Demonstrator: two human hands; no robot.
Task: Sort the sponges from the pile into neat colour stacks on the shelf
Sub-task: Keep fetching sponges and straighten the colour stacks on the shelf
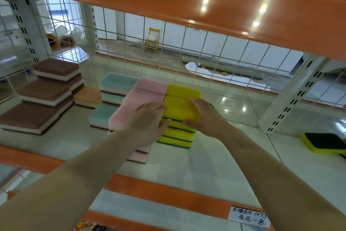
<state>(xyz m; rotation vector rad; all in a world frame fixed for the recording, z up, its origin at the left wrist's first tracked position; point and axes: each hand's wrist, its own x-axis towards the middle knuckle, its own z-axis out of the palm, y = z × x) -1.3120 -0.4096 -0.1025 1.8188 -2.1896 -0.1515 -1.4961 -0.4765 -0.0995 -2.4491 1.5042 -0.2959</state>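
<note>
Two orange shelf rails (168, 0) frame my view, one overhead and one along the near edge, with a white wire grid (131, 43) closing the back of the white shelf (215, 165). Biggest on the deck are the brown sponge stacks (43, 103) stepped up at far left. Next to them I've got a small orange sponge (86, 98), then teal sponge stacks (114, 88), then the long pink sponge stacks (144, 96) running front to back. Right beside the pink row, touching it, sits the yellow sponge stack (177, 135), layers lined with dark green scrub faces, and another yellow stack (184, 89) stands just behind it. Over on the far right, well apart, a lone yellow sponge (324, 142) lies with its dark scrub side up.

I'm on the front yellow stack with both hands. My left hand (148, 120) lies against its left side, fingers fairly straight, thumb on the stack's front. My right hand (204, 114) rests on the top yellow sponge (179, 108), fingers laid flat over its right edge, thumb along the front. Neither hand is curled round anything; they press the top sponge from both sides. Down front, a handwritten price label (249, 216) hangs on the lower rail.
</note>
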